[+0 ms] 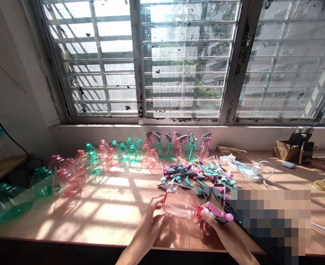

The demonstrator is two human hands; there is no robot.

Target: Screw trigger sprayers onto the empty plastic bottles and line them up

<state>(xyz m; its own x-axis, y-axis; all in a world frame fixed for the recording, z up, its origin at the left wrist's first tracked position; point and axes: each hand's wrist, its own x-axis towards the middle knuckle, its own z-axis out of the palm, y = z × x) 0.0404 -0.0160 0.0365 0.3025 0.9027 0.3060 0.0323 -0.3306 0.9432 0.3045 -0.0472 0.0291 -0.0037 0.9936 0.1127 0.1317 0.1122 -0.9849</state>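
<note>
At the far left of the sunlit wooden tabletop (115, 215), a large green bottle (13, 206) was seen standing without a spray head. Beside it, a second open-necked green bottle (42, 184) and a front pink bottle (67, 191) were set, and from these a mixed group of open pink and green bottles (92, 163) was ranged back toward the window sill (101, 131).

Nearer the middle, the base of a translucent pink spray bottle (180, 204) was cradled by the left hand (153, 218), its thumb and fingers curved around that end and parted only by the bottle's width. The bottle was held above the front edge, lying on its side: its long axis ran left to right with a slight downward slant in the view, base to the left, neck to the right. Behind, by the sill, green and pink bottles with fitted sprayers (169, 148) were lined up upright, and before them loose trigger heads (183, 170) were heaped.

At the neck, a pink-and-grey trigger head (216, 211) was gripped near its collar by the right hand (210, 223), its fingers closed in; how tightly the head was seated could not be told. Farther right, a white power strip (243, 170), a cardboard box (282, 150) and brass-coloured pieces (322, 184) were placed.
</note>
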